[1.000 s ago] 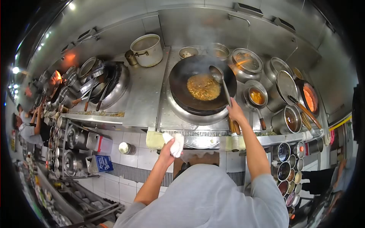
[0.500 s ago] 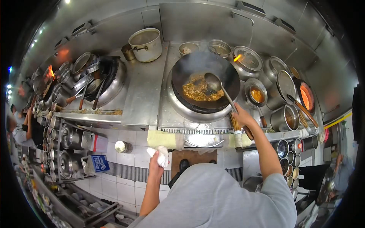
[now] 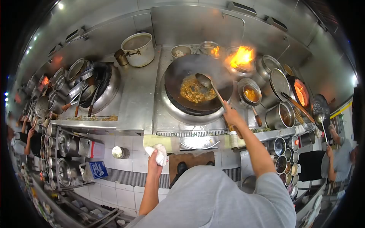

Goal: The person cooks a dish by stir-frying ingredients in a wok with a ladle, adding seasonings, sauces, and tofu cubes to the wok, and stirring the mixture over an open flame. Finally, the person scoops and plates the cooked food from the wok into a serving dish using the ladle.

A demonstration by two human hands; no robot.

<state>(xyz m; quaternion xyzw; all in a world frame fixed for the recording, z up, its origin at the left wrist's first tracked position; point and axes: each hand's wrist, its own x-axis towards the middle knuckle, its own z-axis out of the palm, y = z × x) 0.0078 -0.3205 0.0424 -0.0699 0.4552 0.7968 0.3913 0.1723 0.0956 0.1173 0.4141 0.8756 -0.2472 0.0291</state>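
My right hand (image 3: 232,114) is wrapped round the handle of a long metal ladle (image 3: 204,79). The ladle's bowl rests among chopped, browned food (image 3: 193,91) inside a large dark wok (image 3: 178,72), which steams on the round steel burner ring. Low in front of the counter, my left hand (image 3: 153,162) grips a folded white cloth (image 3: 161,154), apart from the wok. Right of the wok, a strainer (image 3: 255,84) sits over a container with orange liquid. Beneath my right forearm, a bundled bamboo brush (image 3: 233,138) stands at the counter edge.
Tall flames (image 3: 242,57) rise behind the wok at the right. A big pot (image 3: 138,51) stands back left. Another burner holding ladles (image 3: 91,89) is farther left. A can (image 3: 119,152) sits on the floor. At far right, another person holds a wok (image 3: 320,108).
Flames have flared up behind the wok at the right. My ladle has shifted slightly within the wok. The person at far right has brought a wok up towards the stove. My left hand still holds the cloth.
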